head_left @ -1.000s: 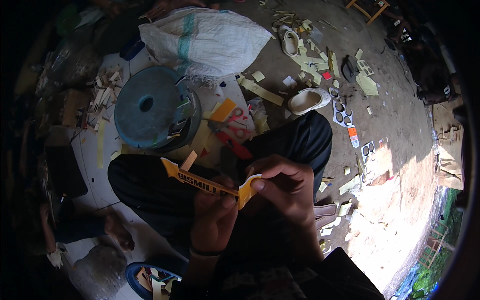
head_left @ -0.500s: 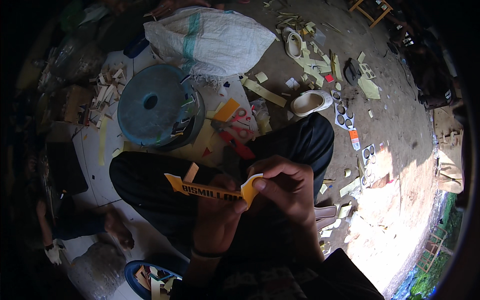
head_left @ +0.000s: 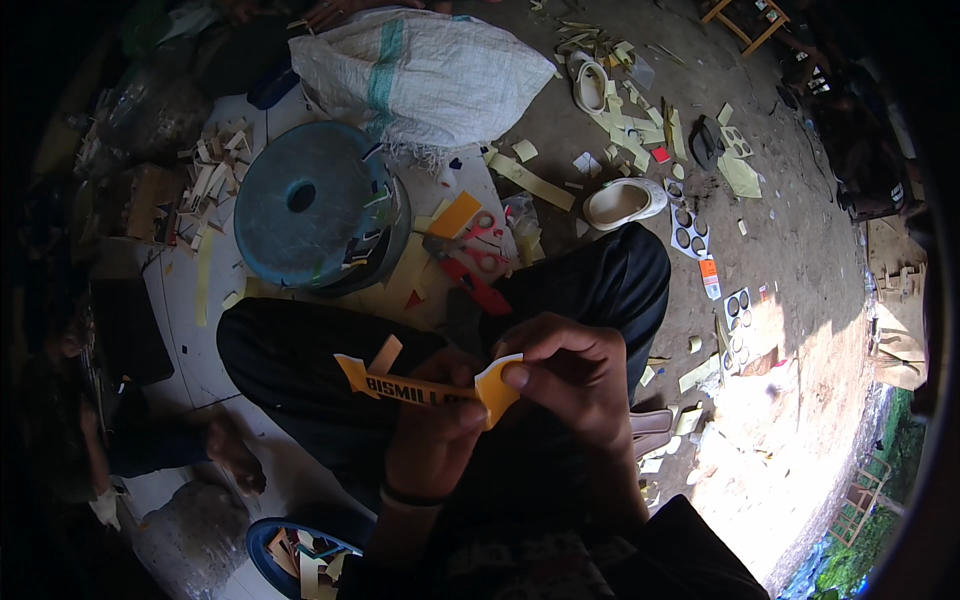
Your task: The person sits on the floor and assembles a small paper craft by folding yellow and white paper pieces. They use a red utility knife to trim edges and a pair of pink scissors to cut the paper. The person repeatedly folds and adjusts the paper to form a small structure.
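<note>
beyond the dark-clad legs (head_left: 590, 275), a big white sack (head_left: 450, 80) lies past a round blue tub (head_left: 285, 230), with scissors (head_left: 468, 250) lying nearer. in front of the legs, the left hand (head_left: 435, 445) and right hand (head_left: 575, 380) share a yellow strip (head_left: 410, 390). its long axis runs left to right, dipping slightly rightward, the left end free. the left thumb presses the strip near its right end, fingers mostly hidden; the right thumb and forefinger pinch the curled right end, the right hand being nearer it. a small wood piece (head_left: 384, 356) sticks up behind the left part.
</note>
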A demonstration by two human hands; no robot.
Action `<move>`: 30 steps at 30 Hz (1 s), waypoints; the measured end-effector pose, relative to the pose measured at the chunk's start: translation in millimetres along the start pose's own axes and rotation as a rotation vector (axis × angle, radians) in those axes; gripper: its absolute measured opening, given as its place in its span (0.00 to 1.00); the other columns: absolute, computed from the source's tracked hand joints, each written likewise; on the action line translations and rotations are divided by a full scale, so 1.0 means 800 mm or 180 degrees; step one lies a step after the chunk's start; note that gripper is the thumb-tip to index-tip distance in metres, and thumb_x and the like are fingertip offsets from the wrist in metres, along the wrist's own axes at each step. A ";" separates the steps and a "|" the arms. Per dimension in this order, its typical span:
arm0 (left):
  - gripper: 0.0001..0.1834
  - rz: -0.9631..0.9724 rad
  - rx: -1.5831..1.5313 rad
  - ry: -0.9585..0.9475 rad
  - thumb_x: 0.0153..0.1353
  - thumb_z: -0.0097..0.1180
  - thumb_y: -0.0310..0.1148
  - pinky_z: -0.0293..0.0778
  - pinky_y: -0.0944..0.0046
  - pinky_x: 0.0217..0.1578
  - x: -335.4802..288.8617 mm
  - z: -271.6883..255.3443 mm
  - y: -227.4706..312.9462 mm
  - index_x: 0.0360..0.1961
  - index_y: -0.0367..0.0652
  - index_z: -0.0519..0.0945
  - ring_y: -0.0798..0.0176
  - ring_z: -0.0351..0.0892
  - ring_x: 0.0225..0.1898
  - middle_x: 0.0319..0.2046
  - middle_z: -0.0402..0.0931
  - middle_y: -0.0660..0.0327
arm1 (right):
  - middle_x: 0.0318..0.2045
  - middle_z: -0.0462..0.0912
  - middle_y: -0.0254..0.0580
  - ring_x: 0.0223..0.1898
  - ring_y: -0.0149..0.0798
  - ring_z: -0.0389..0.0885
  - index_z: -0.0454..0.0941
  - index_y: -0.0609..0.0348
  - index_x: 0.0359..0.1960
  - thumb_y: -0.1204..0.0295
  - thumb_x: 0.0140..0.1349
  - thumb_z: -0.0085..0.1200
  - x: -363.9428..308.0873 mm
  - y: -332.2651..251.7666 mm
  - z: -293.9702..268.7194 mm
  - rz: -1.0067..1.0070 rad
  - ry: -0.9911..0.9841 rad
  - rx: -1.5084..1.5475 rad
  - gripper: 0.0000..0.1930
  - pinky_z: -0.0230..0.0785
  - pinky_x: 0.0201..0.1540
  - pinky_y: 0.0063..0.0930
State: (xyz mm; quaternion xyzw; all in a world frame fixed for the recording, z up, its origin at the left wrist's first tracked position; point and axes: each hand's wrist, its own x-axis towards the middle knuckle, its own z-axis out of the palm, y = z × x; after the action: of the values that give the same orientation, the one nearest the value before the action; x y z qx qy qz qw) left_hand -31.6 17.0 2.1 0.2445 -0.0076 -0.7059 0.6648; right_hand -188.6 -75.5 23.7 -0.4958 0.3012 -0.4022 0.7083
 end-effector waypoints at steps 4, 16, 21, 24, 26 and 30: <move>0.22 -0.0022 -0.0014 -0.0193 0.58 0.66 0.24 0.71 0.55 0.65 -0.001 -0.012 -0.001 0.53 0.44 0.74 0.59 0.78 0.59 0.52 0.79 0.58 | 0.42 0.87 0.51 0.46 0.40 0.87 0.82 0.67 0.37 0.87 0.62 0.64 0.001 0.000 0.000 -0.0023 0.0020 -0.0024 0.05 0.79 0.51 0.31; 0.26 -0.0086 -0.0440 0.0364 0.70 0.61 0.29 0.71 0.61 0.54 -0.008 0.027 -0.004 0.68 0.41 0.71 0.65 0.75 0.59 0.54 0.76 0.61 | 0.40 0.86 0.44 0.44 0.33 0.87 0.84 0.68 0.37 0.86 0.60 0.69 0.000 0.004 0.012 -0.0630 0.0472 -0.0713 0.06 0.80 0.48 0.26; 0.26 -0.0001 -0.0415 0.0032 0.72 0.58 0.32 0.68 0.56 0.59 -0.013 0.019 -0.003 0.68 0.41 0.71 0.60 0.72 0.62 0.62 0.73 0.56 | 0.39 0.86 0.45 0.44 0.37 0.88 0.84 0.67 0.36 0.87 0.58 0.69 -0.007 -0.005 0.021 -0.0704 0.0477 -0.0631 0.07 0.82 0.47 0.30; 0.25 0.0118 -0.0231 0.0001 0.70 0.60 0.34 0.67 0.55 0.60 -0.014 0.017 -0.002 0.65 0.40 0.71 0.58 0.72 0.62 0.61 0.74 0.53 | 0.39 0.87 0.46 0.43 0.40 0.89 0.85 0.67 0.35 0.88 0.55 0.70 -0.006 -0.011 0.021 -0.0768 0.0387 -0.0591 0.08 0.82 0.46 0.32; 0.24 0.0182 0.0002 -0.0122 0.67 0.62 0.34 0.66 0.55 0.61 -0.013 0.018 0.001 0.61 0.40 0.71 0.58 0.72 0.59 0.55 0.75 0.54 | 0.39 0.87 0.47 0.42 0.42 0.89 0.86 0.66 0.34 0.87 0.52 0.72 -0.003 -0.014 0.016 -0.1007 0.0263 -0.0694 0.09 0.83 0.46 0.33; 0.21 0.0285 0.0671 -0.0757 0.62 0.67 0.33 0.66 0.55 0.61 -0.003 0.016 0.017 0.50 0.43 0.71 0.59 0.72 0.51 0.41 0.75 0.58 | 0.38 0.88 0.47 0.42 0.44 0.89 0.88 0.66 0.32 0.85 0.48 0.75 -0.004 -0.019 0.009 -0.1519 -0.0070 -0.0865 0.10 0.83 0.45 0.36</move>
State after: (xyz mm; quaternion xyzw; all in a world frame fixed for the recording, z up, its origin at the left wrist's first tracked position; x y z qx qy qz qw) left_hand -23.3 13.6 18.6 0.2270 -0.1711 -0.6948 0.6606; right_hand -188.5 -72.7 40.4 -0.6475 0.2193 -0.5083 0.5237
